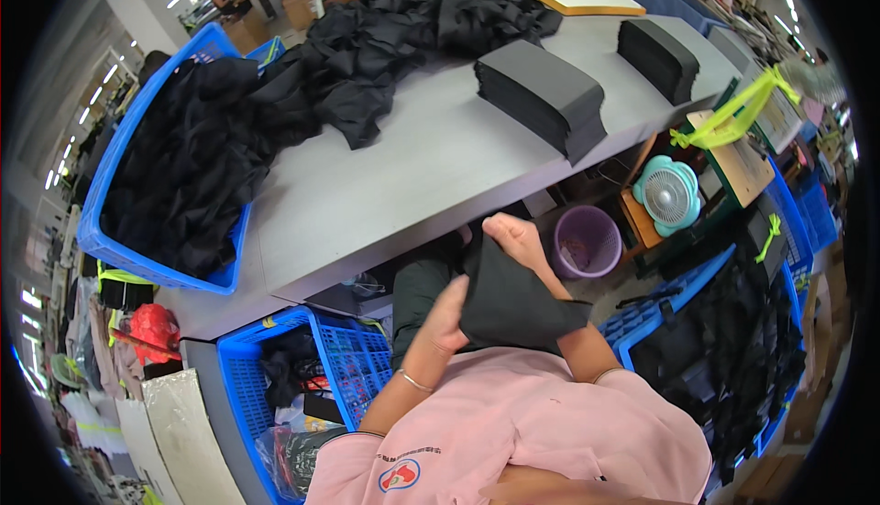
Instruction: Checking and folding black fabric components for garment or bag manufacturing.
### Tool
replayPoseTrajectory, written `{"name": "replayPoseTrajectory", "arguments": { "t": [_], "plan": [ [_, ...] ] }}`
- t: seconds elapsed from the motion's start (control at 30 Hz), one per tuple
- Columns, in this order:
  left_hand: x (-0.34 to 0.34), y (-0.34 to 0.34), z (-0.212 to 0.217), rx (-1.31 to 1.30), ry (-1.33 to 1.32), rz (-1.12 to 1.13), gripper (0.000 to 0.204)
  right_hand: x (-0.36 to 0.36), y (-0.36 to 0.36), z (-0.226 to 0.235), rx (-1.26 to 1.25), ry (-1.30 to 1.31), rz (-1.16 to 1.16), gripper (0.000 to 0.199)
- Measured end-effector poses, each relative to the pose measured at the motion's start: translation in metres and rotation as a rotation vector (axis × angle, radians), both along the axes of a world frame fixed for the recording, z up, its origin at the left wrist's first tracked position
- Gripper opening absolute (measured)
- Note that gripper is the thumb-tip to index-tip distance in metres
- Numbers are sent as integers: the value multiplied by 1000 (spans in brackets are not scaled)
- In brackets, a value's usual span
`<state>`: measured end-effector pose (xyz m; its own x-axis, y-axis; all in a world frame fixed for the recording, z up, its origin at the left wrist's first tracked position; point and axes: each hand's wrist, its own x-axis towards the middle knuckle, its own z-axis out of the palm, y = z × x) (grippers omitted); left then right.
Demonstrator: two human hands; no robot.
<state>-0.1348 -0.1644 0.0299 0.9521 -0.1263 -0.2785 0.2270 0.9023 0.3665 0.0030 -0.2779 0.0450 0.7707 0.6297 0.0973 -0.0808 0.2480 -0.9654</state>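
Centrally, below the edge of a grey worktable (403,184): black fabric piece (509,299), flat and folded, held between both hands over the lap. Left hand (446,317) pressed against the near left edge of the piece, fingers wrapped onto it, thin bracelet at the wrist. Right hand (518,239) at the far upper edge of the piece, fingers curled over the cloth, forearm lying under it. Hands apart, each gripping its own side of the same piece. Ahead of the hands, on the table: loose heap of black garments (403,28) spilling leftward into a blue plastic crate (110,166) filled with more black cloth. Ahead and right of the right hand: two squared stacks of black cut pieces, nearer stack (541,93) and farther stack (660,56), well apart from each other. Right of the right hand, under the table: purple waste bin (587,241), and beyond it a small teal fan (667,193). Left of the left hand, at floor level: blue mesh basket (344,358) with mixed scraps. Right and below: further blue crate (683,290) holding dark cloth. Pink sleeves at the lower edge.
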Motion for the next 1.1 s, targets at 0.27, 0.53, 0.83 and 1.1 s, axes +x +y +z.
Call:
{"name": "replayPoseTrajectory", "arguments": {
  "t": [0.27, 0.53, 0.83, 1.1],
  "plan": [
    [47, 20, -29, -62, -335, -235, 34, -29, 64, -57, -210, -268, 90, 14],
    [74, 66, -33, 161, -340, -55, 35, -37, 101, -103, -161, -626, 27, 16],
    [65, 110, -51, 425, -192, 127, 36, -39, 69, -77, -625, 234, 296, 19],
    [52, 99, -53, 762, -195, 162, 36, 25, 79, 6, -365, -486, -248, 17]
  ]
}}
